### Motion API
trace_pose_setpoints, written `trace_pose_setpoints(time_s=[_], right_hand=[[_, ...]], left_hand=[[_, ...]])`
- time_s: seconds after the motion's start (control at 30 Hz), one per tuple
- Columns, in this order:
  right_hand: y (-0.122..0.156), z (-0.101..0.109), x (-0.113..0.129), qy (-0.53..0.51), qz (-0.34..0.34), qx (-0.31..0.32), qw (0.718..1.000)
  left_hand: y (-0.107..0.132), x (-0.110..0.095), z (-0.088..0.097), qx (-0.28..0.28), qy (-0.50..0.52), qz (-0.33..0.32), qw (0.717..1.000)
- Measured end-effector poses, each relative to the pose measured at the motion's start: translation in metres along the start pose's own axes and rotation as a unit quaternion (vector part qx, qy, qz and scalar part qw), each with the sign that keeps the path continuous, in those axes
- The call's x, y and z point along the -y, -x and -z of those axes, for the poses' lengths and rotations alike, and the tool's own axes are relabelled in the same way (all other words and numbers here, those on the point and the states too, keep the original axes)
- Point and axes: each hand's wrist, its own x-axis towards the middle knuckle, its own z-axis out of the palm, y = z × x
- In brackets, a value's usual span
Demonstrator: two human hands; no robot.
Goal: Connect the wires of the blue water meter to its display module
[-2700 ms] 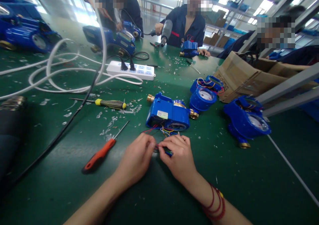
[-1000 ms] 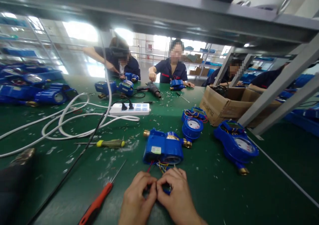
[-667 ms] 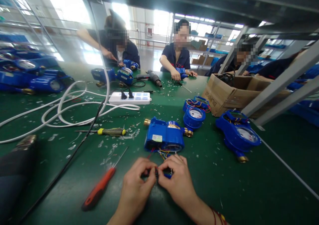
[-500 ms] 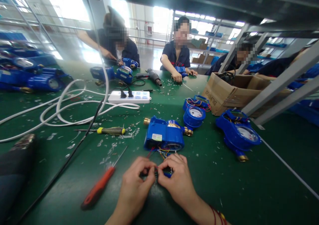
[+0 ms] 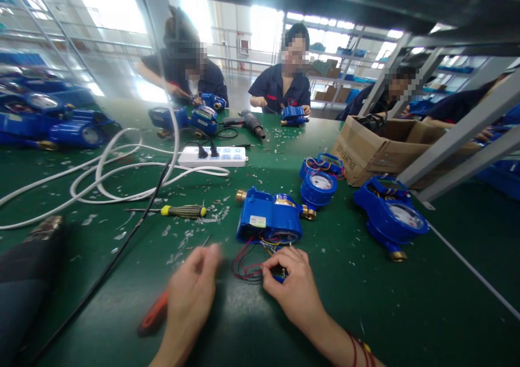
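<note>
Thumb and fingers of my right hand [image 5: 290, 275] are pinched on thin red and black wires [image 5: 247, 269]. Part of a small blue piece [image 5: 281, 276] shows beneath that hand. The wires lead up to a blue water meter [image 5: 260, 210] lying on its side, brass fittings at its ends. Apart from the wires, on their left, my left hand [image 5: 195, 280] is closed with thumb against index finger. Its fingertips are smeared by motion, and whatever they hold cannot be made out. Partly behind the left hand lies a red-handled screwdriver [image 5: 154, 315].
A yellow-and-black screwdriver [image 5: 182, 211], white power strip [image 5: 211, 156] and heat gun [image 5: 252, 124] lie on the green table [image 5: 345, 307] among scraps. More meters [image 5: 390, 215] and a cardboard box [image 5: 361, 153] stand right. Co-workers [image 5: 280, 79] sit opposite.
My left hand has moved left, away from my right hand and over the red screwdriver. The wires now show between the hands. Opposite, a co-worker's hand has drawn back from the table.
</note>
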Motion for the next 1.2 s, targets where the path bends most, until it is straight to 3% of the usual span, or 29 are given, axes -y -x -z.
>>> trace_pose_setpoints(time_s=[0.07,0.17,0.27,0.37,0.43,0.5,0.63,0.73,0.8,0.9,1.03,1.2], right_hand=[[0.002,-0.002,-0.001,0.01,0.016,0.008,1.0],[0.006,-0.003,-0.001,0.037,0.06,0.04,0.997],[0.015,0.0,0.0,0.053,0.117,0.042,0.991],[0.025,0.008,-0.005,0.057,0.155,-0.024,0.986],[0.031,0.011,-0.012,0.069,0.124,-0.071,0.987],[0.035,0.01,-0.022,0.079,0.041,-0.085,0.992],[0.036,0.004,-0.034,0.063,-0.084,-0.019,0.994],[0.038,0.003,-0.03,0.079,-0.085,-0.005,0.993],[0.041,0.004,-0.024,0.099,-0.07,-0.024,0.992],[0.046,0.004,-0.018,0.112,-0.038,-0.059,0.991],[0.05,-0.001,-0.016,0.089,-0.017,-0.067,0.994],[0.052,-0.009,-0.009,-0.004,-0.027,-0.079,0.997]], left_hand=[[-0.001,0.0,0.0,-0.032,-0.015,-0.004,0.999],[-0.002,0.002,-0.004,-0.049,0.007,-0.065,0.997],[-0.003,0.007,-0.012,0.052,-0.015,-0.089,0.995],[-0.001,0.01,-0.018,0.126,-0.038,-0.111,0.985],[0.0,0.009,-0.02,0.142,-0.048,-0.128,0.98],[0.001,0.007,-0.02,0.157,-0.061,-0.141,0.976],[0.001,0.004,-0.019,0.164,-0.069,-0.143,0.974],[0.001,0.002,-0.018,0.145,-0.061,-0.126,0.979],[0.002,0.002,-0.017,0.101,-0.056,-0.119,0.986],[0.005,0.002,-0.017,0.048,-0.052,-0.153,0.986],[0.01,0.002,-0.02,0.066,-0.056,-0.219,0.972],[0.014,-0.004,-0.026,0.107,-0.076,-0.228,0.965]])
